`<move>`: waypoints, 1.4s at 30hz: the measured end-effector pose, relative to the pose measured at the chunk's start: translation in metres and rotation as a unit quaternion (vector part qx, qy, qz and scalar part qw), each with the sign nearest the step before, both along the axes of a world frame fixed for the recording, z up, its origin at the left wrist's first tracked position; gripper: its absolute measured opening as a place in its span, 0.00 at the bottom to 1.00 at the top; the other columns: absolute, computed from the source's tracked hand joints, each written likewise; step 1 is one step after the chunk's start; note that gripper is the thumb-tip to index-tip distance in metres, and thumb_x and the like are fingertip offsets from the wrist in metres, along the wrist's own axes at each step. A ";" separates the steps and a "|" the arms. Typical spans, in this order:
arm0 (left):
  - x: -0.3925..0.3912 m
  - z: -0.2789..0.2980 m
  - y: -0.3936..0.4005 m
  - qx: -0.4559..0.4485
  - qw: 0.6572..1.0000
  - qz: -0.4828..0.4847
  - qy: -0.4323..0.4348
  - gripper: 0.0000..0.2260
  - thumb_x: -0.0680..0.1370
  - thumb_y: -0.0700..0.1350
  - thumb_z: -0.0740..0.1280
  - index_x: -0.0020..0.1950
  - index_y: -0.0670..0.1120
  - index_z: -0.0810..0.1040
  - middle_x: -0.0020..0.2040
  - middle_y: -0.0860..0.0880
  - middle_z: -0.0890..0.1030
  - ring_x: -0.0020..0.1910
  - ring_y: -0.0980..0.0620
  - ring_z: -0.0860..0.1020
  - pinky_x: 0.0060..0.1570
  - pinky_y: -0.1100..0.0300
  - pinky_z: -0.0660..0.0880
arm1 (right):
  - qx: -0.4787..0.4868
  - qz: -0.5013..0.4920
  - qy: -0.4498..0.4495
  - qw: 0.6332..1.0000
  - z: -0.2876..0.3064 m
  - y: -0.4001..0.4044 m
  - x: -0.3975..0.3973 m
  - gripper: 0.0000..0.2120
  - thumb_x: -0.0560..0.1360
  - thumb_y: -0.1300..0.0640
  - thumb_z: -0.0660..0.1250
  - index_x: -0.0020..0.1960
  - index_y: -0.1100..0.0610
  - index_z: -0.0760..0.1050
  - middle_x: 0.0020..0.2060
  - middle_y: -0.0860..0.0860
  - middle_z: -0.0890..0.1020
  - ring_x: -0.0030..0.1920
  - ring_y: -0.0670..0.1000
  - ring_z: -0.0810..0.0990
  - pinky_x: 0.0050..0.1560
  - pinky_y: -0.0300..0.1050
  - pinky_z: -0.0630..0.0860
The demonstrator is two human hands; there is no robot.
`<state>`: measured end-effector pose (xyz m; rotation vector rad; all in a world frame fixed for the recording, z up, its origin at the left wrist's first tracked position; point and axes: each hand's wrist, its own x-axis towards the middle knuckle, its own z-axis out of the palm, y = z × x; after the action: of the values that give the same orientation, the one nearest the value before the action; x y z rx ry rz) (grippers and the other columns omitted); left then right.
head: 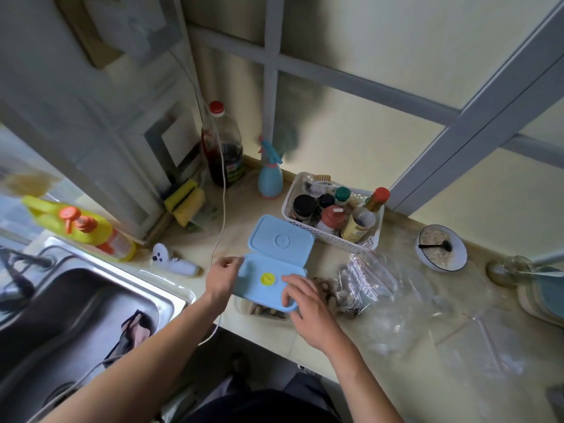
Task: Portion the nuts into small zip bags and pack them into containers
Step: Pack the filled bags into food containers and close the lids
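Blue lid lies on the container of nuts, long axis left-right. Left hand pinches its far-left corner; right hand presses flat near its right end.

A pale blue lid of smooth, matt plastic with a glossy yellow round patch covers a clear plastic container. A second blue plastic lid, equally matt, lies behind it. Crinkled, shiny transparent plastic zip bags lie on a polished, stone-like beige counter. The sink is brushed, reflective steel. A white perforated plastic basket holds jars. A glossy white ceramic-looking bowl holds a black plastic spoon. Yellow sponges look soft and porous.
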<state>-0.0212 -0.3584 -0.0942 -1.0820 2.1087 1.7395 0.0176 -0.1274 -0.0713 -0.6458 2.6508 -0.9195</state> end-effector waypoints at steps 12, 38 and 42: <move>0.042 -0.024 0.024 -0.255 0.945 -0.205 -0.013 0.14 0.80 0.45 0.63 0.63 0.41 0.71 0.56 0.41 0.72 0.51 0.38 0.76 0.49 0.49 0.74 | 0.013 -0.270 0.000 0.963 -0.032 -0.013 0.007 0.16 0.69 0.68 0.70 0.57 0.60 0.77 0.56 0.57 0.79 0.57 0.61 0.77 0.58 0.45 0.65; 0.028 -0.034 0.031 -0.301 0.859 -0.408 -0.071 0.61 0.63 0.80 0.63 0.81 0.53 0.34 0.75 0.45 0.54 0.69 0.42 0.64 0.66 0.46 0.71 | 0.137 -0.348 -0.084 0.924 -0.060 -0.052 -0.018 0.23 0.83 0.43 0.58 0.63 0.63 0.68 0.55 0.62 0.79 0.56 0.64 0.80 0.54 0.54 0.75; 0.026 -0.035 0.032 -0.290 0.867 -0.398 -0.075 0.61 0.63 0.79 0.66 0.81 0.53 0.36 0.72 0.46 0.57 0.65 0.43 0.66 0.63 0.46 0.73 | 0.169 -0.328 -0.055 0.928 -0.063 -0.052 -0.014 0.27 0.81 0.39 0.53 0.61 0.62 0.68 0.48 0.60 0.80 0.44 0.59 0.84 0.40 0.50 0.80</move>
<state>0.0047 -0.3262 -0.1290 -0.2887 2.5011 0.6353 0.0038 -0.1794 -0.1347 0.3891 2.8479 -0.5725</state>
